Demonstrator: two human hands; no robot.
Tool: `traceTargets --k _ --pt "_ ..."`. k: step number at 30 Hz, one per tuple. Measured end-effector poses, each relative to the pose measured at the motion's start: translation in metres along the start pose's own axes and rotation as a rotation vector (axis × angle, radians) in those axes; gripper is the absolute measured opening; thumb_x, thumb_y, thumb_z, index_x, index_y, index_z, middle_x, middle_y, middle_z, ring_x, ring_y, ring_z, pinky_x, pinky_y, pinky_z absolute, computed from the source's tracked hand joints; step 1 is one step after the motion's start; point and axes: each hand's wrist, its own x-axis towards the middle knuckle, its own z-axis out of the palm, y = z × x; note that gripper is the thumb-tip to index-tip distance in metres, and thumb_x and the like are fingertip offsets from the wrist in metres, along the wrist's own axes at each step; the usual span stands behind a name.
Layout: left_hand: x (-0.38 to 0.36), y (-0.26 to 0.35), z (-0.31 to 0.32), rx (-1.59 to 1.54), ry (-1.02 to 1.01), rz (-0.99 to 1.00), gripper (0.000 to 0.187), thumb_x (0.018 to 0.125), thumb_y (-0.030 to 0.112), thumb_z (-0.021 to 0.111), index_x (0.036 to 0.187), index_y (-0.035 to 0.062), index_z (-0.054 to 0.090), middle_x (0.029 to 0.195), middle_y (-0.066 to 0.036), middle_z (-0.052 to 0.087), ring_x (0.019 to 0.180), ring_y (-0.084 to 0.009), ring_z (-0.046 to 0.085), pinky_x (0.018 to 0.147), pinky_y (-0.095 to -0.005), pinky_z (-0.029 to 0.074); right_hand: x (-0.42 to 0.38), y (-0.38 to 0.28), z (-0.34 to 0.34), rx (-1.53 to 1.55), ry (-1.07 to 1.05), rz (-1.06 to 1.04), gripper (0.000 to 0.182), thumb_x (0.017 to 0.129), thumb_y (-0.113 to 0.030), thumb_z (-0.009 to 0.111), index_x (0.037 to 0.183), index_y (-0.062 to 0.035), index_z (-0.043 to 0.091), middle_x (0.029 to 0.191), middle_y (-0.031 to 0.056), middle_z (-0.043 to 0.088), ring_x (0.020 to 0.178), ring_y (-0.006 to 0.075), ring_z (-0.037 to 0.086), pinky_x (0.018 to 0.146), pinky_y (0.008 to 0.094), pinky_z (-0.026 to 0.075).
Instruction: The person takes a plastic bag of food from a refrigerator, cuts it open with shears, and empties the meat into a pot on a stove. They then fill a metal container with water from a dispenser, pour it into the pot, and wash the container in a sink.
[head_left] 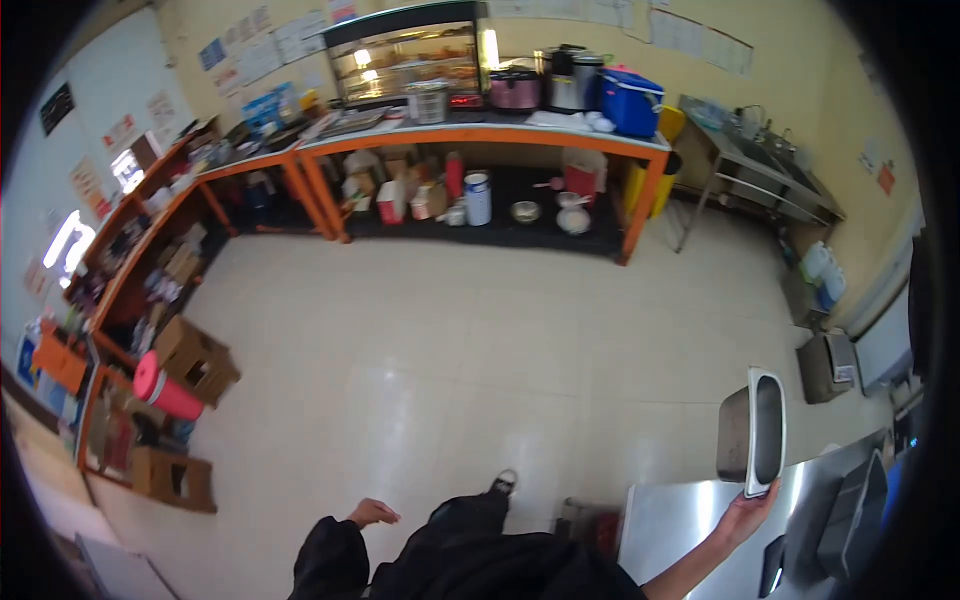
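Observation:
My right hand [748, 518] grips the rim at the lower end of a deep metal food pan [736, 437]. The pan is tipped on its side, its mouth facing right, above the corner of a stainless steel counter [657, 520]. Low in the view, my left hand [375, 512] hangs beside my body with nothing in it, the fingers loosely stretched out. A dark phone-like object [773, 566] lies on the steel counter below my right hand. Farther right on that counter is a dark rectangular pan [850, 515].
An orange-framed bench [480, 135] at the back carries a lit display warmer [405, 65], cookers and a blue cooler box [630, 103]. A steel sink [765, 150] stands back right. Cardboard boxes [175, 478] and a pink cylindrical container [172, 388] are at left.

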Motion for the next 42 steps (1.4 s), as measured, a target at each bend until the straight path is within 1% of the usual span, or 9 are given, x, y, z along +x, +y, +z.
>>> traceTargets --k 4,9,12,14,16,18,27,33,42 --pt "0.147 0.134 -0.005 -0.05 -0.023 0.288 0.02 0.071 0.016 0.071 0.064 -0.0011 0.062 0.066 -0.009 0.064 0.063 -0.0134 0.062 0.06 -0.0252 0.05 0.066 0.014 0.024 -0.061 0.06 -0.161 0.03 0.088 -0.022 0.05 0.108 0.0006 0.05 0.105 0.007 0.057 0.096 0.0132 0.054 0.082 0.0264 0.044" --pt "0.284 0.354 0.034 0.283 -0.219 0.433 0.029 0.083 0.028 0.058 0.084 0.0008 0.066 0.075 -0.008 0.066 0.076 -0.0161 0.062 0.077 -0.0276 0.047 0.152 0.045 0.011 -0.145 0.221 -0.252 0.039 0.088 -0.027 0.049 0.114 0.0022 0.047 0.111 0.0089 0.054 0.097 0.0152 0.053 0.085 0.0263 0.041" --pt "0.318 0.475 0.08 0.239 -0.298 0.36 0.04 0.088 0.038 0.045 0.102 0.005 0.063 0.107 -0.011 0.06 0.106 -0.0201 0.051 0.097 -0.0302 0.032 0.211 0.088 0.03 -0.182 0.384 -0.297 0.04 0.088 -0.027 0.049 0.115 0.002 0.047 0.11 0.0086 0.054 0.097 0.0148 0.053 0.083 0.0265 0.042" --pt "0.353 0.498 0.11 0.323 -0.423 0.265 0.049 0.09 0.045 0.036 0.114 0.0067 0.056 0.127 -0.009 0.046 0.123 -0.0188 0.034 0.103 -0.0296 0.021 0.264 0.116 -0.012 -0.148 0.41 -0.296 0.035 0.089 -0.023 0.048 0.113 0.0009 0.049 0.108 0.0083 0.056 0.094 0.013 0.054 0.08 0.0254 0.044" --pt "0.405 0.472 0.129 0.286 -0.672 0.286 0.051 0.09 0.044 0.036 0.127 0.0094 0.042 0.136 -0.008 0.033 0.126 -0.0196 0.028 0.105 -0.0332 0.02 0.293 0.145 0.036 -0.17 0.546 -0.303 0.035 0.088 -0.025 0.05 0.113 0.0006 0.049 0.106 0.008 0.056 0.092 0.0128 0.055 0.078 0.0241 0.044" --pt "0.418 0.487 0.149 0.372 -0.773 0.19 0.05 0.089 0.044 0.037 0.126 0.0092 0.042 0.134 -0.008 0.034 0.124 -0.0194 0.028 0.103 -0.0332 0.02 0.346 0.162 0.053 -0.137 0.575 -0.305 0.039 0.088 -0.027 0.05 0.113 0.0018 0.047 0.107 0.0075 0.054 0.093 0.0129 0.053 0.079 0.0244 0.042" --pt "0.513 0.686 0.146 0.47 -0.723 -0.152 0.046 0.086 0.041 0.041 0.118 0.0083 0.045 0.124 -0.007 0.037 0.115 -0.0189 0.032 0.097 -0.033 0.023 0.608 0.228 0.202 -0.066 0.35 -0.403 0.032 0.087 -0.023 0.052 0.108 0.0018 0.05 0.101 0.0079 0.057 0.09 0.0137 0.056 0.077 0.0231 0.045" --pt "0.615 0.84 0.171 0.596 -0.77 -0.19 0.043 0.084 0.04 0.044 0.113 0.0077 0.047 0.118 -0.006 0.039 0.109 -0.0185 0.034 0.094 -0.0328 0.025 0.784 0.272 0.265 -0.13 0.413 -0.468 0.031 0.087 -0.02 0.052 0.106 0.0036 0.05 0.103 0.011 0.055 0.093 0.0156 0.055 0.078 0.0255 0.046" --pt "0.77 1.067 0.291 0.773 -0.916 -0.146 0.039 0.082 0.038 0.049 0.105 0.0068 0.05 0.108 -0.006 0.042 0.101 -0.0179 0.037 0.088 -0.0327 0.028 1.076 0.332 0.392 -0.27 0.381 -0.516 0.023 0.084 -0.021 0.055 0.098 -0.0028 0.053 0.092 0.0079 0.056 0.085 0.017 0.057 0.069 0.0289 0.047"
